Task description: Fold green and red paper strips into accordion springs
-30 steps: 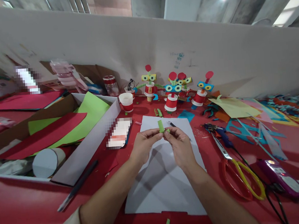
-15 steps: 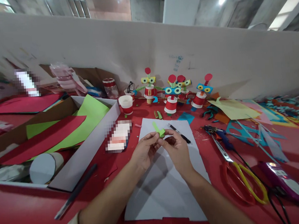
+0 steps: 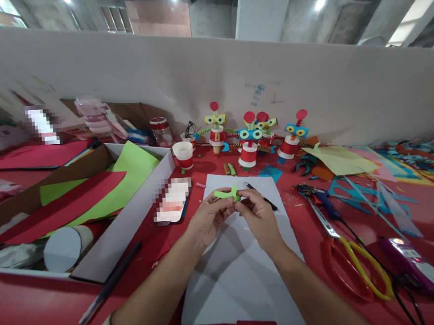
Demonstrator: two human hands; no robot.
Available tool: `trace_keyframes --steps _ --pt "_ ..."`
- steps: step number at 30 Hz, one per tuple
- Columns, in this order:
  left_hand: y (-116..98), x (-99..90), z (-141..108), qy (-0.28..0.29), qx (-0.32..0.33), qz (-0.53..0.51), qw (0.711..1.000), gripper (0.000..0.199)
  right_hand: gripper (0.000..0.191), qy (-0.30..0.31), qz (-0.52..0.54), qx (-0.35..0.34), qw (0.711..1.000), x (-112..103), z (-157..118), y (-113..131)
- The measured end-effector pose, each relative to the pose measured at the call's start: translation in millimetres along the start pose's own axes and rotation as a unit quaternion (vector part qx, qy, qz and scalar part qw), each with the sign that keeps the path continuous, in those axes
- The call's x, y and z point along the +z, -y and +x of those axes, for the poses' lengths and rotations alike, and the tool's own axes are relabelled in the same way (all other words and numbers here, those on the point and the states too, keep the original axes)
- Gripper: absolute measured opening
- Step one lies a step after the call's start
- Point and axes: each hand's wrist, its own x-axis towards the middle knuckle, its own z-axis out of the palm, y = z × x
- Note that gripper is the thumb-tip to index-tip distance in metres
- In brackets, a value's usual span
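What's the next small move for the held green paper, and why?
Probably fold one loose arm of the green paper piece over the other: one points left, one upward in the image, while the left hand and right hand pinch near their junction.

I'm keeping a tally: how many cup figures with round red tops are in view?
4, beyond the white sheet: a yellow-headed left figure, a blue-headed middle figure, a yellow-headed rear figure partly hidden behind it, and a blue-headed right figure. Others may be hidden.
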Motion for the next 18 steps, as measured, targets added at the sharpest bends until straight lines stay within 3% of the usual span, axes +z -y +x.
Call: trace_keyframes --steps 3,5,13,18 --pt "2.2 -0.3 0.8 -0.011 0.01 0.0 1.0 0.032 0.029 -0.002 0.019 0.043 0.999 2.2 -1.2 -1.3" --pt "4.3 -0.8 1.0 -0.015 0.012 0.001 1.0 0.031 0.025 -0.01 0.007 0.042 0.999 2.8 -1.4 -2.2" --pt "-0.8 -0.8 -2.0 -0.026 -0.04 0.017 0.999 0.03 0.008 -0.019 -0.079 -0.064 0.995 1.7 -2.2 -0.2" --pt "-6.2 0.1 -3.3 -0.016 -0.064 0.038 0.997 0.03 0.009 0.008 -0.07 -0.08 0.994 1.4 -2.4 3.8"
